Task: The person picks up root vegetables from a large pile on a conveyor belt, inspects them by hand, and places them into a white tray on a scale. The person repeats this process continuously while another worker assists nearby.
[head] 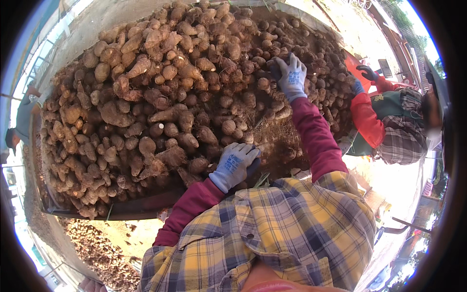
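Note:
A large heap of soil-covered taro corms [164, 106] with hairy roots spreads over a raised table before me. My right hand [293, 77], in a pale glove with blue print, reaches over the heap with its fingers bent down among small round corms [321, 54]. What lies under those fingers is hidden. Close to my body, my left hand [233, 164] rests knuckles up at the near side of the heap, in a matching glove. Its fingers curl out of sight, so I cannot tell whether it holds anything. Between the hands lies a patch of loose soil and root fibres [275, 133].
A co-worker in red sleeves [368, 116] works at the right end. Another person [23, 113] stands beyond the left end. The table's dark near edge [146, 210] runs beside my left arm. More brown produce [96, 252] lies on the ground at lower left.

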A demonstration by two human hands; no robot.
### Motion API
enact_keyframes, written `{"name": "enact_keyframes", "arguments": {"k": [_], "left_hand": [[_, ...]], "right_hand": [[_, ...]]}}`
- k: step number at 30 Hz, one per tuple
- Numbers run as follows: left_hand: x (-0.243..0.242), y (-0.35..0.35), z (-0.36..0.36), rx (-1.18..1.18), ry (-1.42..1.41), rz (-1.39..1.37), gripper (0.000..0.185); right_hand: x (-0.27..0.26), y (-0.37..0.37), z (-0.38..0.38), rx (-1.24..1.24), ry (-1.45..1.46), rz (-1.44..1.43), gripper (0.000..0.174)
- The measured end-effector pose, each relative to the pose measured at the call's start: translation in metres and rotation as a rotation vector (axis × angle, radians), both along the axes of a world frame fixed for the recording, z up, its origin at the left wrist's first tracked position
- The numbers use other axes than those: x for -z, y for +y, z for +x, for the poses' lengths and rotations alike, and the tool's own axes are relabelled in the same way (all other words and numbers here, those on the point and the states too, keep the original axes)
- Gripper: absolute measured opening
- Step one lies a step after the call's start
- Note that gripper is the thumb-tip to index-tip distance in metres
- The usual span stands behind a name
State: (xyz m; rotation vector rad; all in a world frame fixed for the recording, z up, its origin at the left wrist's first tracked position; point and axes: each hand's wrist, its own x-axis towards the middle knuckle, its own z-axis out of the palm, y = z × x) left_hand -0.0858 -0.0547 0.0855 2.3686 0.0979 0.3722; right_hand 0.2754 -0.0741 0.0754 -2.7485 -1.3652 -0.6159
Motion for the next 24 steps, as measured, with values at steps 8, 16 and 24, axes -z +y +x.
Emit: {"name": "enact_keyframes", "arguments": {"k": [8, 16, 24], "left_hand": [[0.006, 0.004, 0.010, -0.051, -0.044, -0.016, 0.023], [0.009, 0.005, 0.014, -0.061, 0.058, 0.016, 0.030], [0.002, 0.006, 0.013, -0.034, 0.030, 0.024, 0.028]], "right_hand": [[-0.067, 0.100, 0.039, -0.087, 0.380, 0.062, 0.061], [-0.027, 0.144, -0.077, -0.268, 0.637, -0.106, 0.050], [-0.033, -0.013, -0.119, -0.456, 0.861, 0.112, 0.041]]}}
